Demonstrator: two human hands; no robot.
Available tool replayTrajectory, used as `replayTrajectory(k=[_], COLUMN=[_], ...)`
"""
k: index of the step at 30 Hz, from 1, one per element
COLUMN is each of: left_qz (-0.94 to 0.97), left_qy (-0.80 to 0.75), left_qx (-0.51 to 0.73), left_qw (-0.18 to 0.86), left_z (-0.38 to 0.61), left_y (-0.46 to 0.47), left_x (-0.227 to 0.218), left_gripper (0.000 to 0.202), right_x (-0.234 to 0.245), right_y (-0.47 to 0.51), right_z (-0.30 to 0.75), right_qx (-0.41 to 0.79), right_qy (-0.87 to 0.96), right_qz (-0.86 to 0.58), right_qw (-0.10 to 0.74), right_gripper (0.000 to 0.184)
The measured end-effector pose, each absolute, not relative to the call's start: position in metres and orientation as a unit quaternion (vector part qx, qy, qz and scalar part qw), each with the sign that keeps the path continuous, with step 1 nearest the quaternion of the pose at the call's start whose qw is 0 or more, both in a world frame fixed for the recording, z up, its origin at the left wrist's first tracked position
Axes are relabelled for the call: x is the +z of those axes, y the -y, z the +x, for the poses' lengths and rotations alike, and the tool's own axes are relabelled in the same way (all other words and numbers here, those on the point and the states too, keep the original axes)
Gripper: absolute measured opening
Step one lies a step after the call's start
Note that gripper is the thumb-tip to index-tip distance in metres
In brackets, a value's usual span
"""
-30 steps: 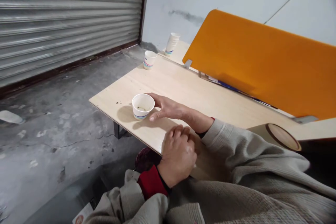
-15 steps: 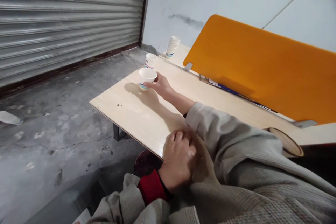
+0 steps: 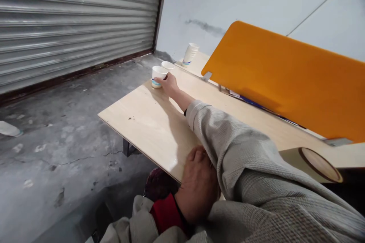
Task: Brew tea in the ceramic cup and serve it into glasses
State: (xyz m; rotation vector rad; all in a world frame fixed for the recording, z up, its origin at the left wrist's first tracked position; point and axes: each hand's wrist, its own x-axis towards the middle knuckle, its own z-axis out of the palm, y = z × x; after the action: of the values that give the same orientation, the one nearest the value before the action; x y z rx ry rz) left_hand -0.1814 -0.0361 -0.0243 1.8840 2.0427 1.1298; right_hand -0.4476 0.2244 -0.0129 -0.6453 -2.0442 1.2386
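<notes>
My right hand (image 3: 169,85) reaches far along the pale wooden tabletop (image 3: 142,121), its fingers against a white paper cup (image 3: 158,76) with coloured bands. That cup stands upright and nearly touches a second white paper cup (image 3: 167,65) just behind it. Farther back, a taller white paper cup (image 3: 190,54) stands on the far part of the table. My left hand (image 3: 198,186) sits curled at the table's near edge, holding nothing, its wrist in a red cuff. My right sleeve partly hides it.
An orange divider panel (image 3: 279,79) runs along the table's far side. A round-ended wooden cylinder (image 3: 319,165) lies at right. Left of the table are a concrete floor (image 3: 65,159) and a metal roller shutter (image 3: 74,19). A dark red object (image 3: 158,184) sits below the near edge.
My right hand has carried the paper cup away from me along the table, next to the second cup, with my arm stretching farther out. My left hand has hardly moved.
</notes>
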Motion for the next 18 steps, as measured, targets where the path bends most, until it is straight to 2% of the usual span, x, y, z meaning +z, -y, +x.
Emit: replayTrajectory(k=[9, 18], left_qz=[0.617, 0.626], left_qy=[-0.678, -0.686], left_qx=[0.388, 0.359], left_qw=[0.091, 0.094], left_z=[-0.182, -0.184], left_y=[0.035, 0.038], left_x=[-0.022, -0.011], left_gripper=[0.036, 0.039], right_x=[-0.012, -0.012], right_y=[-0.225, -0.221], right_z=[-0.445, -0.446], right_qx=[0.424, 0.412], right_qy=[0.796, 0.806], right_qz=[-0.291, -0.293], right_qw=[0.319, 0.309], right_gripper=[0.036, 0.032])
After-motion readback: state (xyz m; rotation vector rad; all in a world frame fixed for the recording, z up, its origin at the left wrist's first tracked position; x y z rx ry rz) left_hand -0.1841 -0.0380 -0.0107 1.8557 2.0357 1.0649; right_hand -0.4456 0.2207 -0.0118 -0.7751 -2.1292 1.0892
